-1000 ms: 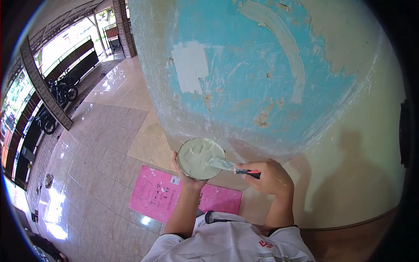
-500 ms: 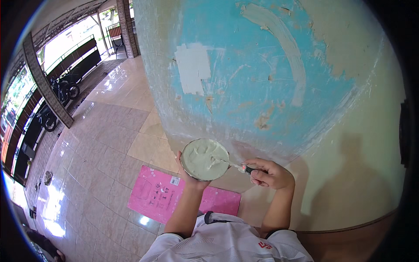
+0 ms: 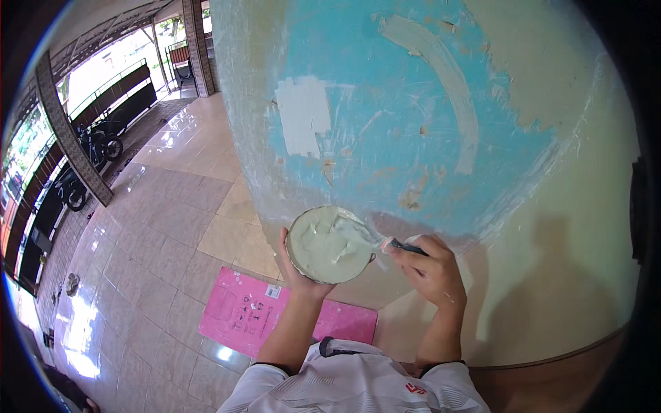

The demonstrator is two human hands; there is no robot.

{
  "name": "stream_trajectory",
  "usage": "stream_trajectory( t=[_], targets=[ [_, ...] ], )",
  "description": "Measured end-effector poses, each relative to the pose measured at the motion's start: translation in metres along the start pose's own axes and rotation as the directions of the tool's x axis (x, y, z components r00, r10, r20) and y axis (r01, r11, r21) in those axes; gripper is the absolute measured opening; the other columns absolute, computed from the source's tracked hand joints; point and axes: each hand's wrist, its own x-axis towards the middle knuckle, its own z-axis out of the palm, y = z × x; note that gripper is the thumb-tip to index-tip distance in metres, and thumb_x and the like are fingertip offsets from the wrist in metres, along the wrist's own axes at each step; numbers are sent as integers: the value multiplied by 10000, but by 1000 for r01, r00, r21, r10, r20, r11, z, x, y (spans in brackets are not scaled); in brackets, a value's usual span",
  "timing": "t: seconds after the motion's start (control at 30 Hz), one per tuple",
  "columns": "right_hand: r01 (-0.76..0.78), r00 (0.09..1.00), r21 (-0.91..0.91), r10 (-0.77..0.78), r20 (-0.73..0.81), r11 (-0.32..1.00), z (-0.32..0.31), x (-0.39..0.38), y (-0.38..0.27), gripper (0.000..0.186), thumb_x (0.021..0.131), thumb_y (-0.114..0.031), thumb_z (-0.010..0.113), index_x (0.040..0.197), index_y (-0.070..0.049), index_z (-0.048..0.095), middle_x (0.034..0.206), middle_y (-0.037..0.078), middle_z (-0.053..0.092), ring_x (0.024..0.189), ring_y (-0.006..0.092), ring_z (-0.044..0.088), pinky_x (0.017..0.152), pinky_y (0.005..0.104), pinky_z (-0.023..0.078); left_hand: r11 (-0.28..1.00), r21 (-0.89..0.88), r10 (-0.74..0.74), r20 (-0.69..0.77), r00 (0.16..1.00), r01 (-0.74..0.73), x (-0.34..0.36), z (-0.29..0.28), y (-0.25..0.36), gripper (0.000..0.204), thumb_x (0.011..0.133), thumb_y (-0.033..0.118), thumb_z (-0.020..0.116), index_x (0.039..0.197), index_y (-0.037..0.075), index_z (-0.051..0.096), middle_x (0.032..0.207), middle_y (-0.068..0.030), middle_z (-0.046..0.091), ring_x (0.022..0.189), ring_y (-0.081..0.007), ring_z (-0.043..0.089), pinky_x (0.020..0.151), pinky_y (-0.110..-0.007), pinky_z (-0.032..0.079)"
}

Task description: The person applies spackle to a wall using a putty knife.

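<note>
My left hand (image 3: pixel 304 282) holds a round tub (image 3: pixel 319 251) of pale grey-green putty from underneath, fingers round its rim. My right hand (image 3: pixel 434 272) grips the dark handle of a putty knife (image 3: pixel 406 247), whose smeared blade lies in the upper right of the putty, near the rim. In front of me rises a wall (image 3: pixel 385 110) with worn turquoise paint, scuffs, a white rectangular patch (image 3: pixel 303 117) and a curved pale streak (image 3: pixel 447 76) of filler.
Pink cardboard (image 3: pixel 234 310) lies on the glossy tiled floor (image 3: pixel 158 255) below. Leftward stand a tiled pillar (image 3: pixel 72 138), motorbikes (image 3: pixel 103 144) and a dark gate (image 3: pixel 124 89). My shadow falls on the cream wall at right (image 3: pixel 554 275).
The tub is a little higher. My right hand has shifted, and the knife's blade has moved to the putty's upper right, turning from the edge-on angle of half a second ago.
</note>
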Motion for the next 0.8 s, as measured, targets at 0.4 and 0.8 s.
stream_trajectory(
  t=[0.4, 0.8],
  targets=[
    [103, 945, -205, -160, -284, 973, -13, 5, -23, 566, 805, 17, 761, 1325, -201, 711, 860, 68, 572, 746, 261, 585, 674, 400, 525, 996, 22, -92, 266, 960, 89, -22, 57, 1, 794, 942, 730, 420, 1465, 142, 520, 1508, -146, 489, 1354, -479, 456, 981, -895, 306],
    [50, 921, -458, -218, -322, 888, 0, 32, -17, 550, 913, -136, 743, 1441, -203, 608, 840, 60, 556, 622, 229, 586, 559, 363, 536, 994, 50, -110, 384, 917, 98, 4, 47, 18, 807, 944, 729, 435, 1476, 126, 494, 1531, -194, 444, 1359, -548, 421, 1031, -853, 312]
  ],
)
